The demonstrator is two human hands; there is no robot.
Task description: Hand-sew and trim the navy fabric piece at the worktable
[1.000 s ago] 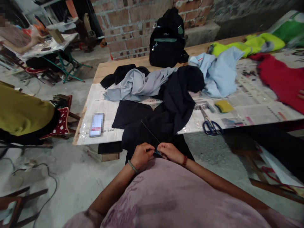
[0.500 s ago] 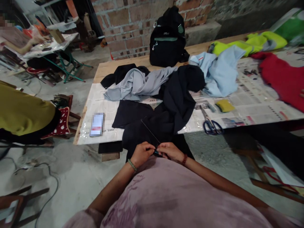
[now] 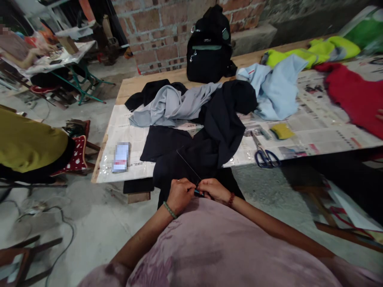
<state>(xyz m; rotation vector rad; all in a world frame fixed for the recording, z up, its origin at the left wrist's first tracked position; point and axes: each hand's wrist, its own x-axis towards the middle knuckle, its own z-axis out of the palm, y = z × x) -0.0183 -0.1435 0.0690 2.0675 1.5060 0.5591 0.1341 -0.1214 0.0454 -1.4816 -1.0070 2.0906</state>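
Dark navy cloth (image 3: 182, 165) hangs over the table's front edge into my lap. At its lower end my left hand (image 3: 181, 195) is closed, thumb and fingertips pinching the cloth. My right hand (image 3: 214, 189) meets it there, closed in a pinch on the same dark cloth. A thin thread (image 3: 189, 164) runs straight over the cloth to the fingertips of the right hand. Between the hands shows a small blue bit (image 3: 197, 192), too small to name. Whether a needle sits in the fingers is hidden.
Newspaper covers the table (image 3: 311, 115). On it are scissors (image 3: 265, 155), a yellow pad (image 3: 282, 130), a phone (image 3: 121, 157), grey cloth (image 3: 167, 105), light blue cloth (image 3: 279, 91) and a black backpack (image 3: 208, 50). Red cloth (image 3: 356, 95) lies by another person's hand at right. A person in mustard (image 3: 32, 143) sits left.
My left hand has turned slightly, its fingers more curled over the cloth, and more of the blue bit shows. The right hand keeps its place; the whole view has shifted slightly.
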